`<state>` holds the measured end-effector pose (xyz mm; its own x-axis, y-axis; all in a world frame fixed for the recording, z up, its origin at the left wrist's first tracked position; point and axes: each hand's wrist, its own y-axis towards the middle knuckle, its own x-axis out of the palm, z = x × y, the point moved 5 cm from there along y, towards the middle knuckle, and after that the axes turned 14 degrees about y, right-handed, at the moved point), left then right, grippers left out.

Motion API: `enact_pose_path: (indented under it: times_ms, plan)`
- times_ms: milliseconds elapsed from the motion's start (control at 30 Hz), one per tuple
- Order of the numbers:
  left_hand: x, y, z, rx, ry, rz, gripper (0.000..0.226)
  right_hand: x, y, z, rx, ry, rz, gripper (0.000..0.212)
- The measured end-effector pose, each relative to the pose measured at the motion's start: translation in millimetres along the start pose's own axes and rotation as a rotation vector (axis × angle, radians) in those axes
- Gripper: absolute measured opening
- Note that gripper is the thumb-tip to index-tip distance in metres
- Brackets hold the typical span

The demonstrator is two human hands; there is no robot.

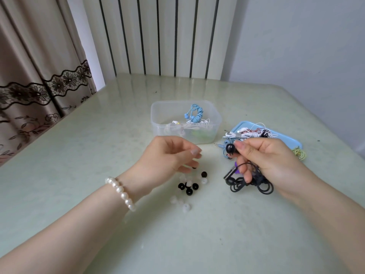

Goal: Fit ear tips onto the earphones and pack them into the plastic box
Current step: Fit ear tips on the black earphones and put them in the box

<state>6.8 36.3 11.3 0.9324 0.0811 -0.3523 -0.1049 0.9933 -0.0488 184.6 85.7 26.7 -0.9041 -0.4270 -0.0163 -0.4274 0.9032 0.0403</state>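
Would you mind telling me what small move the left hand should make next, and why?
Probably pinch one black ear tip and bring it to the black earbud. The right hand holds that earbud up with its cable bunched below, while the left hand hovers over the loose tips, one black tip right at its fingers.

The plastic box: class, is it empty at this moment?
No, the plastic box already holds coiled blue earphones and white earphones.

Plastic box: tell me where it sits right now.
The plastic box sits mid-table in the head view, beyond the left hand, with the blue tray to its right.
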Motion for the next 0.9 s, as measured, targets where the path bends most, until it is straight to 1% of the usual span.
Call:
enact_pose_path:
  times_ms: [67, 133, 233, 300, 367, 467, 633, 767, 800, 833, 867, 900]
  plan:
    - [-12.8, 5.5, -3.2, 0.037, 0.150, 0.121, 0.009, -2.1, 1.2, 3.1, 0.024, -0.049, 0.013, 0.030]
    - [-16.8, 9.7, -8.2, 0.056, 0.257, 0.163, 0.009, -3.9, 2.5, 5.5, 0.029, -0.096, 0.040, 0.032]
    - [-5.0, 13.9, -11.0, 0.135, 0.455, 0.144, 0.010, -4.0, 3.7, 5.7, 0.017, -0.185, 0.065, 0.034]
    - [8.3, 16.7, -5.9, 0.254, 0.620, 0.140, 0.005, -2.5, 4.3, 5.7, 0.014, -0.210, 0.068, 0.032]
    - [19.7, 20.1, -3.2, 0.343, 0.773, 0.133, 0.013, -0.3, 4.2, 5.9, 0.013, -0.221, 0.065, 0.029]
    - [24.7, 25.8, -7.9, 0.338, 0.919, 0.114, 0.022, 0.3, 4.2, 7.2, 0.028, -0.187, 0.063, 0.028]
    - [19.7, 30.0, -14.6, 0.252, 0.911, 0.093, 0.022, -2.0, 5.9, 14.6, 0.075, -0.043, 0.050, 0.029]
    - [20.5, 25.8, -12.4, 0.299, 0.941, 0.106, 0.014, -0.9, 6.4, 18.7, 0.147, 0.112, 0.050, 0.027]
    - [19.5, 24.8, -10.8, 0.300, 0.896, 0.129, 0.011, -0.1, 5.9, 19.1, 0.162, 0.141, 0.048, 0.026]
    - [17.4, 23.0, -9.1, 0.271, 0.788, 0.151, 0.006, 0.6, 5.5, 19.5, 0.172, 0.170, 0.043, 0.025]
    - [15.5, 20.1, -6.5, 0.216, 0.605, 0.153, 0.004, 1.5, 5.0, 19.4, 0.178, 0.196, 0.035, 0.025]
    - [14.9, 16.4, -4.7, 0.149, 0.360, 0.126, 0.008, 2.6, 3.9, 18.7, 0.179, 0.214, 0.026, 0.025]
